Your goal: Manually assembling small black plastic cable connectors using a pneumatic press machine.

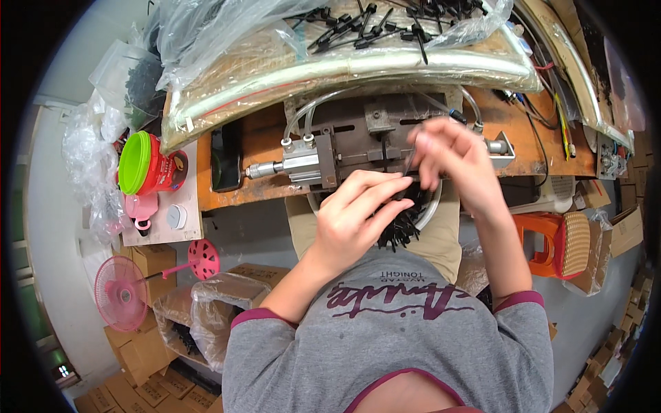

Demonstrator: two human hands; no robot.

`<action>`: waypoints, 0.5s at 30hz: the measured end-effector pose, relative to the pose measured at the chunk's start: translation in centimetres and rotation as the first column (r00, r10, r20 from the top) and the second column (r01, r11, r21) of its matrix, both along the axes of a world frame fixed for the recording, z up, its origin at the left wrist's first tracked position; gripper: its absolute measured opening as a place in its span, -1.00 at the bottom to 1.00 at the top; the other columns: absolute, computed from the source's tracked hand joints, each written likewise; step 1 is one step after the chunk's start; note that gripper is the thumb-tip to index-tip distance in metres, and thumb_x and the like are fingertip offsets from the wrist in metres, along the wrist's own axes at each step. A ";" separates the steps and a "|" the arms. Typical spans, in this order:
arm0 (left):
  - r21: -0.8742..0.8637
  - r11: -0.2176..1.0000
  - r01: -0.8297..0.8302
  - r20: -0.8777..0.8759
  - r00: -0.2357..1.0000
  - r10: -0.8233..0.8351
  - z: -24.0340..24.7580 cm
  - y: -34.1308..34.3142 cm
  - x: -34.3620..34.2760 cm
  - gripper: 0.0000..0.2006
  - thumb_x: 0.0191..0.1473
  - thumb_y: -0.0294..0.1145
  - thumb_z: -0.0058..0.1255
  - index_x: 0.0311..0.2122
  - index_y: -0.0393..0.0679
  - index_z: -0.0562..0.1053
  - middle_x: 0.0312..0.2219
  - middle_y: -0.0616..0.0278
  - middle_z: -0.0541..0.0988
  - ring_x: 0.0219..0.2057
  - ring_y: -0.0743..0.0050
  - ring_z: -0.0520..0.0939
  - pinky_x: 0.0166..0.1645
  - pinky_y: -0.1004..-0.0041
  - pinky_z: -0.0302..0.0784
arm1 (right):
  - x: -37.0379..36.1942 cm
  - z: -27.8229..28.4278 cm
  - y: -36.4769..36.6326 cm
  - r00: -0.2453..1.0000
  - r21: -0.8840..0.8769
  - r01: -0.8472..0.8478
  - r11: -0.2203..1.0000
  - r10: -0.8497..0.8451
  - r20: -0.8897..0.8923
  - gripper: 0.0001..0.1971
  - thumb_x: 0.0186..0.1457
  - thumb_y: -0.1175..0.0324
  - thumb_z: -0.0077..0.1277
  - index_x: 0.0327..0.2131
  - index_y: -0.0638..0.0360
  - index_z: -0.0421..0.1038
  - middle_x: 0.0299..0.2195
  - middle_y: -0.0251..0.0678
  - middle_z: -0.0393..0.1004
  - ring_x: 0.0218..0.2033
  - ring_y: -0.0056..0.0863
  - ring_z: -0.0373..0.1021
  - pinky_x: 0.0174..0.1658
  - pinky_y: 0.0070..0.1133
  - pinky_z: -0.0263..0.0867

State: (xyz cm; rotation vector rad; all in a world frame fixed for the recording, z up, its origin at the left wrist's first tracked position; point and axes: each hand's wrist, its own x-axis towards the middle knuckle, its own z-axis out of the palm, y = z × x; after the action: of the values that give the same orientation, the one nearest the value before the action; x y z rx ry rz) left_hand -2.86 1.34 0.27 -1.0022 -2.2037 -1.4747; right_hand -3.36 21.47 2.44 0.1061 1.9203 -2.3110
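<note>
My left hand [354,217] is over the front edge of the bench, its thumb and fingers drawn together. Something dark shows at its fingertips, too small to make out. Just to the right and a little higher, my right hand [454,155] has bent fingers around a thin black part [412,162], close to the left fingertips. Below both hands, a bunch of black plastic parts [398,233] lies in my lap, partly hidden by the left hand. Behind the hands stands a metal clamping fixture [377,122] with a silver air cylinder [301,165] on its left.
A plastic-wrapped tray [275,89] with long black parts [372,27] spans the back. Another cylinder [499,146] sits at right, beside cables. At left are a phone [226,157], a red and green bucket [165,172] and a pink fan [122,294]. An orange stool [544,241] stands at right.
</note>
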 end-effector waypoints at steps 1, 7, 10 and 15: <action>0.037 0.999 -0.006 0.092 0.996 0.002 -0.2 -0.2 0.2 -0.69 -0.19 -0.59 0.35 -0.23 -0.26 0.61 -0.28 0.14 0.58 -0.34 0.42 0.66 -0.29 0.54 0.68 | -1.4 0.7 0.7 0.986 0.173 0.093 0.980 -0.066 -0.152 -0.77 0.16 0.31 0.15 -0.20 0.25 0.45 -0.47 -0.33 0.55 -0.61 -0.71 0.40 -0.56 -0.76 0.26; -0.129 0.988 -0.081 0.080 0.993 0.091 -2.3 -0.9 0.4 -0.73 -0.14 -0.58 0.31 -0.25 -0.29 0.57 -0.07 0.09 0.52 -0.33 0.41 0.68 -0.28 0.47 0.67 | -13.1 4.8 6.0 0.438 0.592 0.800 0.099 0.577 -0.689 -0.68 0.01 0.51 0.11 -0.09 0.10 0.46 -0.22 -0.42 0.51 -0.33 -0.56 0.45 -0.33 -0.61 0.39; -0.263 0.957 -0.120 -0.022 0.993 0.119 -4.5 -0.5 0.6 -0.75 -0.12 -0.50 0.29 -0.25 -0.23 0.57 0.07 0.08 0.50 -0.32 0.35 0.69 -0.25 0.45 0.63 | -17.1 5.1 6.1 0.536 0.643 0.739 -0.201 0.753 -0.382 -0.33 -0.06 0.70 0.01 0.17 -0.02 0.26 0.09 -0.38 0.43 -0.08 -0.37 0.44 -0.15 -0.51 0.47; -0.394 0.900 -0.188 -0.165 0.977 0.132 -5.9 0.5 0.3 -0.73 -0.19 -0.46 0.30 -0.29 -0.16 0.57 -0.01 0.16 0.58 -0.41 0.34 0.68 -0.34 0.47 0.58 | -21.5 3.7 3.9 0.672 0.847 0.433 -0.308 0.736 -0.076 0.08 -0.29 0.76 0.11 0.35 -0.21 -0.04 0.13 -0.27 0.39 0.07 -0.31 0.39 -0.11 -0.44 0.48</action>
State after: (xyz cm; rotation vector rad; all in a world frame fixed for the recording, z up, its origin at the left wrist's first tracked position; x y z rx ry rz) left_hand -2.59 1.83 -5.59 -0.9740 -2.4793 -0.8641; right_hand -24.91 25.36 6.13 -1.0763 3.1341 0.5110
